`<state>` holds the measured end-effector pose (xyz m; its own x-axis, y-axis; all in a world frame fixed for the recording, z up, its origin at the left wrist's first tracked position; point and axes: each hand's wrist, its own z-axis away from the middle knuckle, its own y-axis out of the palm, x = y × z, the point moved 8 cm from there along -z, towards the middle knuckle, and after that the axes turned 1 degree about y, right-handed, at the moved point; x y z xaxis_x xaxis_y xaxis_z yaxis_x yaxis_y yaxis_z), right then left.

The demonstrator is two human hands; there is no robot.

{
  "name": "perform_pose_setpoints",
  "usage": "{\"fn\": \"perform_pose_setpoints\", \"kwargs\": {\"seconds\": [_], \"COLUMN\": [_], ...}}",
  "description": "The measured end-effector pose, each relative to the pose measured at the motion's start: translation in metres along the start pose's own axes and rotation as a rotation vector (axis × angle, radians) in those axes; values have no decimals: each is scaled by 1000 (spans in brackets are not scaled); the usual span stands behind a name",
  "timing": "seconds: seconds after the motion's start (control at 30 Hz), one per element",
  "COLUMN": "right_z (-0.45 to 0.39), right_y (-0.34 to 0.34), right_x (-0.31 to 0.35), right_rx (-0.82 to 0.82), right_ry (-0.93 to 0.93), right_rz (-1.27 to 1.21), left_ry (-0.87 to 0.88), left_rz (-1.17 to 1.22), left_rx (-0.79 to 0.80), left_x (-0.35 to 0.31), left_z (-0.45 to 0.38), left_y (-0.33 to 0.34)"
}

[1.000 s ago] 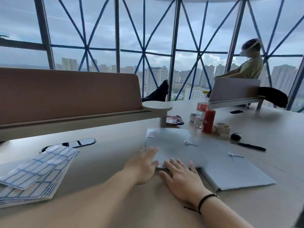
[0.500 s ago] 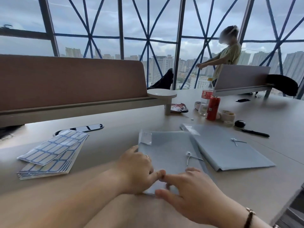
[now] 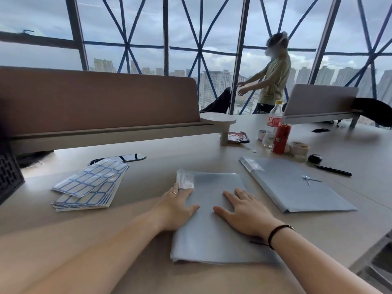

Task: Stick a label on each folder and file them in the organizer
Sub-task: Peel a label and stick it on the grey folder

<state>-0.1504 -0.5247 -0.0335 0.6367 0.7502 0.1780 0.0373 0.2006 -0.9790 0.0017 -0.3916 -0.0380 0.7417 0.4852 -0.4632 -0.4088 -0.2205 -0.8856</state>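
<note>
A grey folder (image 3: 214, 230) lies flat on the table right in front of me, with a clear label pocket (image 3: 185, 181) at its far left corner. My left hand (image 3: 177, 205) rests flat on the folder's left edge, fingers straight. My right hand (image 3: 244, 211) lies flat on its right half. A second grey folder (image 3: 294, 187) with a string tie lies to the right. A stack of blue-bordered label sheets (image 3: 91, 185) sits to the left. A black mesh organizer (image 3: 9, 177) shows at the far left edge.
A brown desk divider (image 3: 95, 100) runs along the back. A red can (image 3: 281, 137), a water bottle (image 3: 273, 124), tape rolls (image 3: 299, 148) and a black pen (image 3: 332, 170) stand at the back right. Another person (image 3: 273, 75) stands by the window. The table's edge (image 3: 364, 249) drops off at the right.
Both hands have drawn the near folder closer to me and now lie flat on it, spread apart. The view has tilted down and the person at the back has stood up.
</note>
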Motion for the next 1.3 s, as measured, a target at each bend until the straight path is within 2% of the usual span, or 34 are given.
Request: {"fn": "perform_pose_setpoints", "kwargs": {"seconds": [0.13,0.33,0.5,0.6,0.77,0.97,1.17,1.3], "right_z": [37,105,150,152,148,158,159,151], "right_y": [-5,5,23,32,52,72,90,92], "right_x": [9,56,124,160,240,328,386,402], "right_rx": [-36,-81,-91,-55,23,91,181,185], "right_ry": [-63,-237,-411,-502,-658,-795,-906,-948], "right_rz": [28,12,13,-37,-101,-60,47,86], "left_ry": [4,-25,-174,-235,-381,-568,-653,-638], "left_rz": [45,102,-126,-196,-219,-148,-18,5], "left_rx": [18,-144,-109,-126,-246,-359,-452,-511], "left_x": [10,19,58,85,133,187,215,224], "left_z": [39,94,151,198,272,351,385,389], "left_y": [0,-32,-34,-43,-68,-104,-119,-122]}}
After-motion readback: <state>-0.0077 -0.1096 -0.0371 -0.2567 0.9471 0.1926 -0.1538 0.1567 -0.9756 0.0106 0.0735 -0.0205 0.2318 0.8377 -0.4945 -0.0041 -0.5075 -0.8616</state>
